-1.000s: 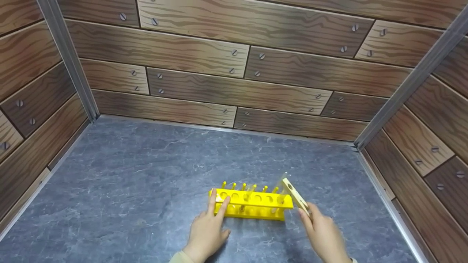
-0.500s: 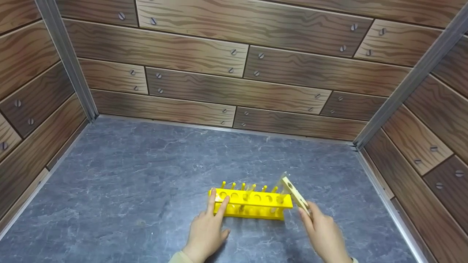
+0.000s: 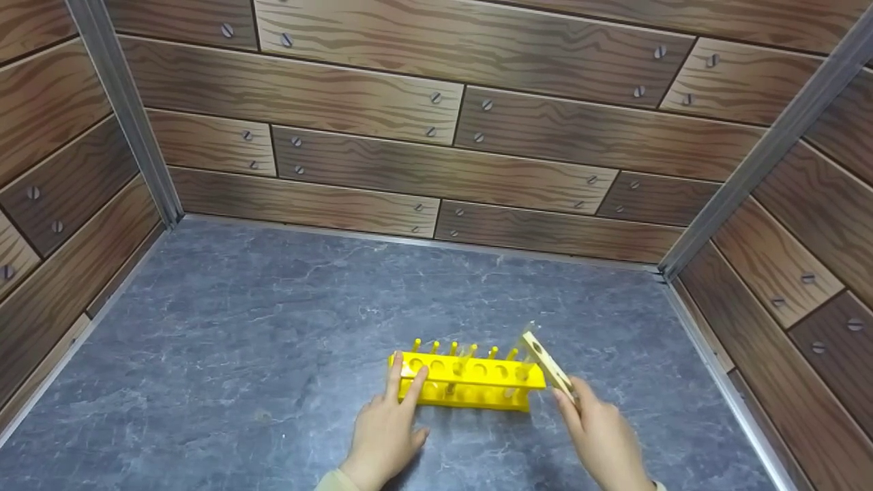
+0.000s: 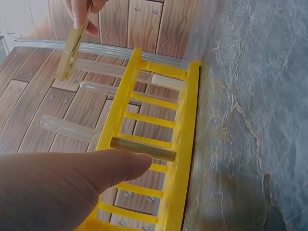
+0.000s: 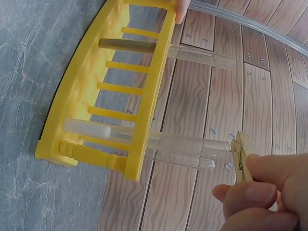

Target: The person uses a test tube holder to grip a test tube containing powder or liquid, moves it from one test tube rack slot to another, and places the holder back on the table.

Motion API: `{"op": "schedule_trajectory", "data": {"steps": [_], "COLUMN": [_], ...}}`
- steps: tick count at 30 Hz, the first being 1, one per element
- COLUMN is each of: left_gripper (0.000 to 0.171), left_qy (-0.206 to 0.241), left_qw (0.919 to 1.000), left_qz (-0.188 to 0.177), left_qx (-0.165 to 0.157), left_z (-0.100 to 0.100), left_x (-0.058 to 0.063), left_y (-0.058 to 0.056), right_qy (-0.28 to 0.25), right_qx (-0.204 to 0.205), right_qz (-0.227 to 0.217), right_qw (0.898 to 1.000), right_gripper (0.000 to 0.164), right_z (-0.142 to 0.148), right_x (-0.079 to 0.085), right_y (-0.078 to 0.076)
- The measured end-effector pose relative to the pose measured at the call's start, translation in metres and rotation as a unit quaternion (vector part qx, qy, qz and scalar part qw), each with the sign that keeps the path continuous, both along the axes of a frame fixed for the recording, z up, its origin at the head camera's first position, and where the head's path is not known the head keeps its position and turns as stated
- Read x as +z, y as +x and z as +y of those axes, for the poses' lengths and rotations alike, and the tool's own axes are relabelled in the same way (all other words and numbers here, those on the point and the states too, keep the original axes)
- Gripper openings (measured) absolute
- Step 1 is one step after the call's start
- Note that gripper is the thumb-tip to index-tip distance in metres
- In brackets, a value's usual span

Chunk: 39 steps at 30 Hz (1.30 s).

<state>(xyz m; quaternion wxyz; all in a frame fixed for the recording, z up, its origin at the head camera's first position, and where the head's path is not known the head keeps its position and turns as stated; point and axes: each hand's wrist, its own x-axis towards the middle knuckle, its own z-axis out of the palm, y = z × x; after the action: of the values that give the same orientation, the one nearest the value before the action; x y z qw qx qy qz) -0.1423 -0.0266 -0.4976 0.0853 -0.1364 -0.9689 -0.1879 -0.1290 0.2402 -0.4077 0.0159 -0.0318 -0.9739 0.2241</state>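
A yellow test tube rack (image 3: pixel 477 375) stands on the grey surface. My left hand (image 3: pixel 385 426) rests straight fingers on its left end, the thumb (image 4: pixel 120 166) in front, apart from the rack in the head view. My right hand (image 3: pixel 607 433) grips a wooden test tube clamp (image 3: pixel 556 372) at the rack's right end. The clamp's tip is right at the mouth of a tube with white contents (image 5: pixel 89 129). Farther along the rack stands a tube with brownish contents (image 5: pixel 127 44). A clear tube, rounded end up (image 5: pixel 192 161), shows behind the white one.
Slim yellow pegs (image 3: pixel 455 348) rise along the back of the rack. Wood-patterned walls (image 3: pixel 382 150) with metal edging enclose the marbled grey surface (image 3: pixel 286 307) at the back and both sides.
The clamp's tip has shifted slightly left toward the tube's mouth, with my right hand moving a little along with it. My left hand and the rack stay in place.
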Motion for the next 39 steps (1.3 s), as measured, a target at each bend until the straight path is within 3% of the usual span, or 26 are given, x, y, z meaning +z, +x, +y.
{"op": "schedule_trajectory", "data": {"steps": [14,39], "left_gripper": [0.091,0.091], "left_qy": [0.001,0.0], "left_qw": [0.9997,1.0], "left_qz": [0.025,-0.005], "left_qx": [0.002,0.003], "left_z": [0.0001,0.0004], "left_x": [0.0002,-0.0028], "left_y": [0.0004,-0.0018], "right_qy": [-0.006,-0.014], "right_qx": [0.004,0.019], "right_qz": [-0.001,0.003], "right_qw": [1.0,1.0], "right_gripper": [0.043,0.04], "right_z": [-0.0044,-0.0102], "right_x": [0.0,-0.0019], "right_y": [0.0014,0.002]}}
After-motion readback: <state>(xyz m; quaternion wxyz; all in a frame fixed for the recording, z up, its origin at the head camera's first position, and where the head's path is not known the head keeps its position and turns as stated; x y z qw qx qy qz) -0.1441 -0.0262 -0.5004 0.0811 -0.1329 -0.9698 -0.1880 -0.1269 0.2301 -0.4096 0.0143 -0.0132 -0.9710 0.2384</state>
